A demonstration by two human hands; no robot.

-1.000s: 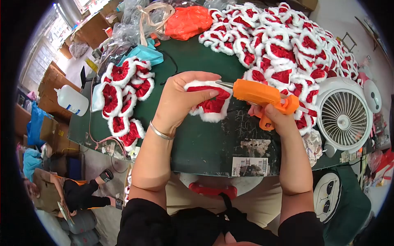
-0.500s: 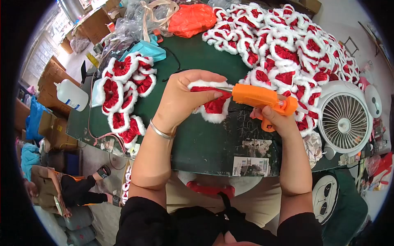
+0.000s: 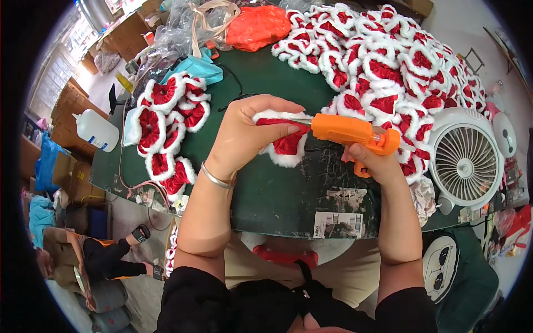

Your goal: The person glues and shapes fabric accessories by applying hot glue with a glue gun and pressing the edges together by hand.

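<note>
My left hand (image 3: 252, 130) pinches a red velvet piece with white fluffy trim (image 3: 287, 145) over the middle of the table. In my right hand (image 3: 372, 161) is an orange hot glue gun (image 3: 341, 129), gripped by its handle. Its metal nozzle points left and meets the red fabric close to my left thumb and fingers. A glue stick shows at the gun's back end. Exactly where the tip touches is partly hidden by my fingers.
A large heap of red and white trimmed pieces (image 3: 383, 66) covers the back right; a smaller group (image 3: 165, 130) lies left. A white fan (image 3: 465, 166) stands right. An orange bag (image 3: 258, 28) lies at the back, a white bottle (image 3: 97, 129) at left. A person (image 3: 75, 250) sits lower left.
Hardly anything differs. The glue gun and both hands sit very slightly further left in view, with the nozzle still at the red fabric.
</note>
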